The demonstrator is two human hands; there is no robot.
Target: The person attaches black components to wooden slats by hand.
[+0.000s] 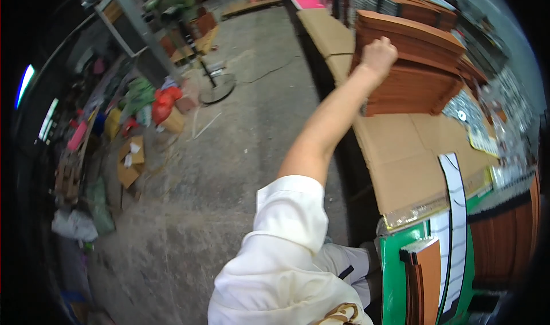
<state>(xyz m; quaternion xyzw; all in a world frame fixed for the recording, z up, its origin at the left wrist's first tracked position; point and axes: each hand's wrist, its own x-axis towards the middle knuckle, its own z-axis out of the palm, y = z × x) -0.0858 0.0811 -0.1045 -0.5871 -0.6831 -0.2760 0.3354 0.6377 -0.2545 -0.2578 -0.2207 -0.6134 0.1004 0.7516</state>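
Note:
My left arm stretches forward over the workbench, and my left hand (380, 56) is closed at the left part of a reddish-brown wood-grain curved panel (418, 47). Its fingertips are partly hidden behind the hand. The panel stands on edge on the cardboard-covered bench (407, 147), in front of another brown panel face (409, 90) with a curved lower edge. My right hand is out of view.
Stacked brown slats (401, 4) stand behind, with bagged metal parts (461, 110) at the right. Nearer lie a white strip (455, 210) and brown boards (427, 279) on a green surface. Left on the floor are a fan (200, 67), bags (166, 101) and a carton (132, 162).

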